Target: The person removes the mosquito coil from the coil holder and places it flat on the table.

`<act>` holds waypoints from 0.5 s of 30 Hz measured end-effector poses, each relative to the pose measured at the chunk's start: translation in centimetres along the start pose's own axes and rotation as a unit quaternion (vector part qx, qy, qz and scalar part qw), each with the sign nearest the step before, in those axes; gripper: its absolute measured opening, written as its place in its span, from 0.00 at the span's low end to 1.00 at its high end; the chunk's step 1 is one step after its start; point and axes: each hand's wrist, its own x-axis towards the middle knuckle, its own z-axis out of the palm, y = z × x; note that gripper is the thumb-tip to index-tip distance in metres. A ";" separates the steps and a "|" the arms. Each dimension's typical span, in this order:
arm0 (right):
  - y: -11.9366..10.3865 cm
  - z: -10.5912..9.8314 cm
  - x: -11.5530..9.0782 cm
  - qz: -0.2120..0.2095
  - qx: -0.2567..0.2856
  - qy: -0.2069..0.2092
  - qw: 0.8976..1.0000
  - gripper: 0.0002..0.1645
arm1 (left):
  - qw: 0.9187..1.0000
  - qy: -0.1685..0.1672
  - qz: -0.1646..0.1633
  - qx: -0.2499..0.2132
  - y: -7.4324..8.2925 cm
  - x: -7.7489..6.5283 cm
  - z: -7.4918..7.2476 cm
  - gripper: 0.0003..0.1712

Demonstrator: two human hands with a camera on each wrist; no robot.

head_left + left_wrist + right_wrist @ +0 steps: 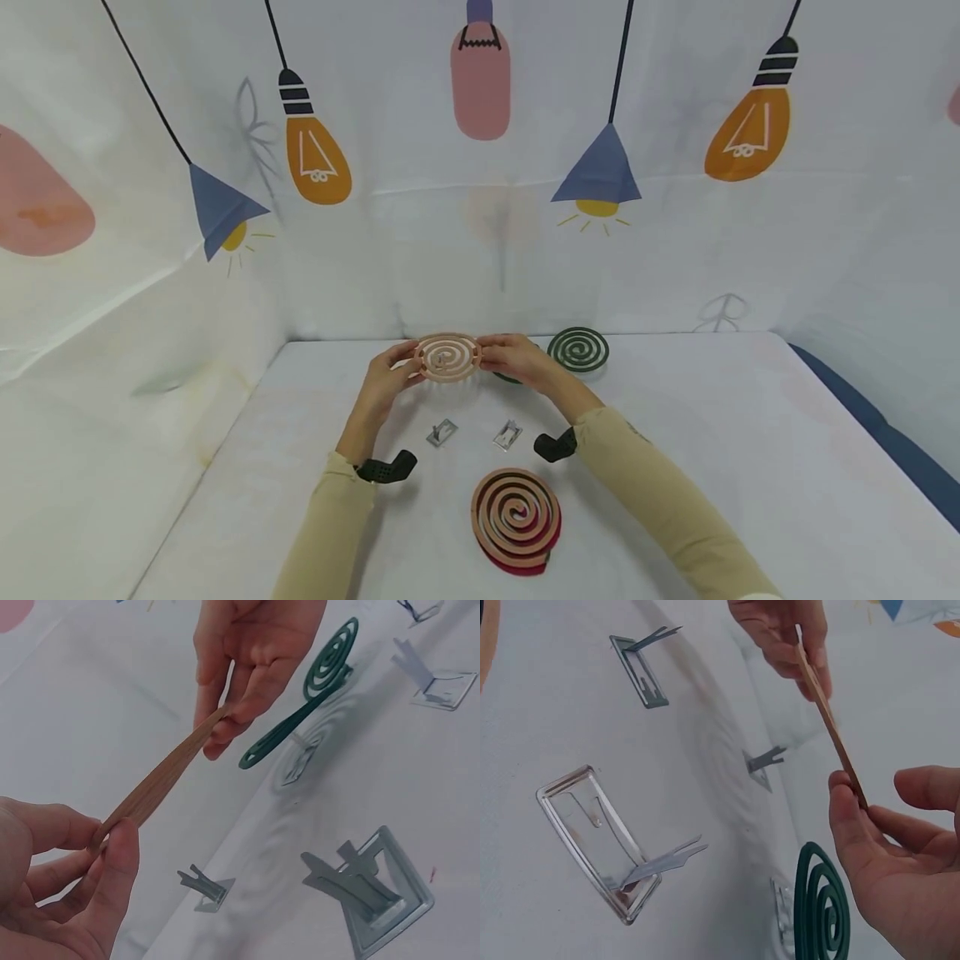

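Observation:
A tan mosquito coil is held up between both hands above the back of the table. My left hand pinches its left edge between thumb and fingers; my right hand pinches the opposite edge. The coil looks tilted and nearly edge-on in the left wrist view. A small metal stand with upright prongs is below the coil in the right wrist view. Just right of my right hand is a green coil. Another green coil is mostly hidden behind that hand.
Two more metal stands lie mid-table between the forearms, prongs up. Nearer the front sits a stack of coils, tan on top with dark green and red showing beneath. A white printed sheet hangs behind the table.

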 end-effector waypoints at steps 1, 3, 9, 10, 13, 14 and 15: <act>0.1 0.0 -0.2 0.001 0.000 0.002 1.000 0.26 | 1.000 -0.002 -0.001 0.004 0.0 -0.1 0.1 0.26; 0.2 -0.1 -0.7 0.003 0.000 0.006 1.000 0.26 | 1.000 -0.005 -0.005 0.005 0.0 -0.3 0.3 0.26; 0.8 -0.4 -2.1 -0.013 0.008 0.002 1.000 0.26 | 1.000 -0.013 -0.006 0.007 -0.2 -1.1 1.2 0.27; 0.9 -0.5 -2.3 -0.016 0.008 0.001 1.000 0.26 | 1.000 -0.013 -0.006 0.007 -0.2 -1.2 1.3 0.27; 1.2 -0.6 -2.9 -0.030 0.004 -0.002 1.000 0.26 | 1.000 -0.015 -0.004 0.004 -0.4 -1.6 1.7 0.27; 1.3 -0.7 -3.1 -0.033 0.004 -0.003 0.999 0.26 | 1.000 -0.017 -0.001 0.005 -0.5 -1.7 1.8 0.27; 1.4 -0.7 -3.3 -0.036 0.004 -0.004 0.999 0.26 | 1.000 -0.017 0.001 0.003 -0.6 -1.9 1.9 0.27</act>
